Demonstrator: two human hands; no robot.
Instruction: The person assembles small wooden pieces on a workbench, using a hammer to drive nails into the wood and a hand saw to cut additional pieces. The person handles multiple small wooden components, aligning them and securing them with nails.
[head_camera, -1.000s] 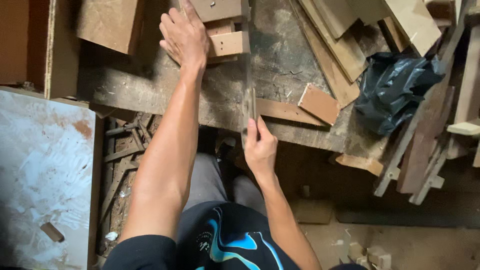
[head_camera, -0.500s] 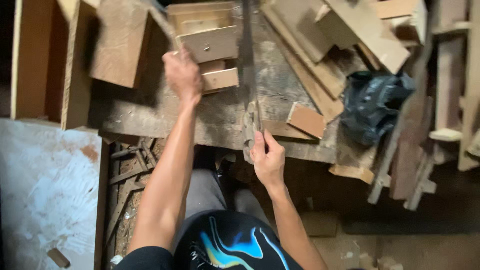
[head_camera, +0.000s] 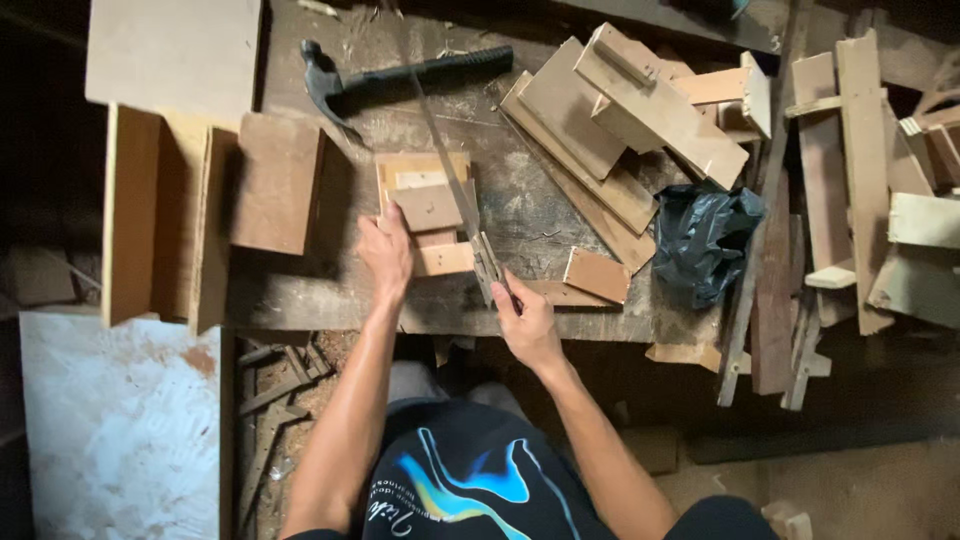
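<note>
1. Fingers of the right hand stayed wrapped on the handsaw handle, blade across the wood pieces; left hand had slid down beside them, pressing flat.
2. Hammer came into view up top.

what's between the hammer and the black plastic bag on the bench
In the head view, a pile of flat wood offcuts lies between the hammer and the black plastic bag.

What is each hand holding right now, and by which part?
The right hand grips a handsaw by its handle at the near end. The left hand grasps nothing; it presses flat on the small wood pieces.
</note>
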